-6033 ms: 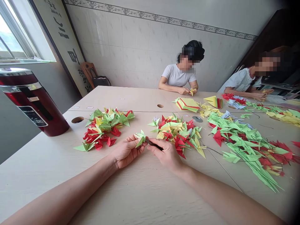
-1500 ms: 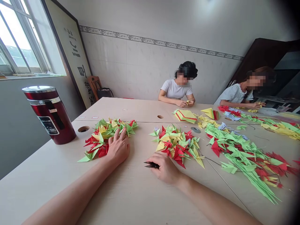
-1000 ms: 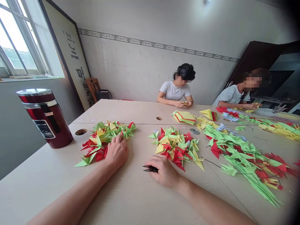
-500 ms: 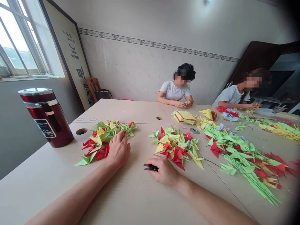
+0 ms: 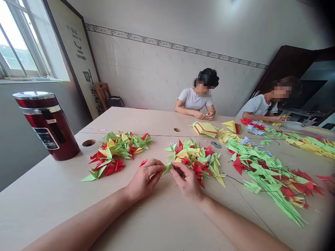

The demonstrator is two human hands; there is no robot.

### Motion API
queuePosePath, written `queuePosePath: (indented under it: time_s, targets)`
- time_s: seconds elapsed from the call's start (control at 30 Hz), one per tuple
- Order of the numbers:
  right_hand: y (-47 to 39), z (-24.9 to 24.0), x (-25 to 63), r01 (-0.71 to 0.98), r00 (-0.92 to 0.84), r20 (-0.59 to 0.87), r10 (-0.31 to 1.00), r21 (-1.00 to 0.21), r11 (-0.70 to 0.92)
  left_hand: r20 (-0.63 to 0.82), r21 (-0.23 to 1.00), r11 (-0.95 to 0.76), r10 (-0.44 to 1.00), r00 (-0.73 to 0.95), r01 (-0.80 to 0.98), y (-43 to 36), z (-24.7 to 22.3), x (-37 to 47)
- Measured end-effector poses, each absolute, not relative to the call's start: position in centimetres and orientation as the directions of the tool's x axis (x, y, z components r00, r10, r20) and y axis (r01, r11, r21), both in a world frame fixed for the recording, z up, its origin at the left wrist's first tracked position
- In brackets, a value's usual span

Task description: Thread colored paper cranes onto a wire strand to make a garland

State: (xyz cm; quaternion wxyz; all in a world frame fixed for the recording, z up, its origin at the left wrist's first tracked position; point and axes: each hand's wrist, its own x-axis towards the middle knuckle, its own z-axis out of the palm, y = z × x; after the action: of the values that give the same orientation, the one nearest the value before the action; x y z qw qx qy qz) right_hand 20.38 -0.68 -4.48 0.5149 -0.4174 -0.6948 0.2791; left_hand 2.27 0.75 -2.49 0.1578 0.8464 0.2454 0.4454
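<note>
Though fingertips cover much of it, the green paper (image 5: pixel 167 168) shows in the narrow gap where two hands meet, above the near side of the table (image 5: pixel 146 223). What I can see of its long axis slants, lower at the left and higher at the right. It lies just right of the left hand (image 5: pixel 145 177) and just left of the right hand (image 5: pixel 187 179), so neither is clearly nearer; both seem to touch it. The left fingers are pinched together on its left end. The right thumb and forefinger close on the other end, with something dark under them; I can't tell what. A red scrap (image 5: pixel 143 162) peeks out behind the left knuckles, held or lying there, I cannot say.

Just beyond the right fingers spreads the middle pile (image 5: pixel 195 157) of red, green and yellow folded paper; the left pile (image 5: pixel 112 153) sits past the left hand, apart from it. Farther right runs a long green bundle (image 5: pixel 278 198). A red bottle (image 5: pixel 49 129) stands at the left edge. Across the table, behind a stack (image 5: pixel 205 128) of paper, one person (image 5: pixel 195 99) bends over their own hands, and another (image 5: pixel 260 104) sits farther right.
</note>
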Motion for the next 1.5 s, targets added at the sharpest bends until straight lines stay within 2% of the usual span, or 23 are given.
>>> queuePosePath:
  time_s: [0.13,0.23,0.47,0.63,0.77,1.1,1.5]
  targets:
    - [-0.9,-4.3,20.3,0.337,-0.160,0.507,0.847,-0.778,0.530,0.599,0.605,-0.744,0.660,0.452,0.283,0.7,-2.8,2.4]
    - [-1.1,-4.2,20.2,0.328,-0.212,0.546,0.811,-0.742,0.585,0.579,0.644,-0.721,0.677,0.454,0.254,0.7,-2.9,2.4]
    - [-1.4,-3.9,20.0,0.404,-0.250,0.627,0.738,-0.625,0.668,0.546,0.596,-0.742,0.655,0.521,0.307,0.6,-2.4,2.2]
    - [-1.4,-3.6,19.9,0.475,-0.202,0.588,0.784,-0.641,0.603,0.521,0.634,-0.673,0.735,0.433,0.381,1.1,-2.7,2.0]
    - [-1.3,-3.6,20.2,0.514,-0.233,0.601,0.765,-0.592,0.621,0.500,0.647,-0.631,0.775,0.388,0.428,1.6,-3.1,1.8]
    - [-1.1,-3.6,20.2,0.623,-0.317,0.623,0.716,-0.432,0.652,0.544,0.578,-0.704,0.709,0.448,0.412,1.5,-3.0,2.0]
    - [-1.1,-3.9,20.3,0.665,-0.320,0.618,0.718,-0.393,0.635,0.528,0.546,-0.714,0.700,0.481,0.439,1.5,-2.7,2.0]
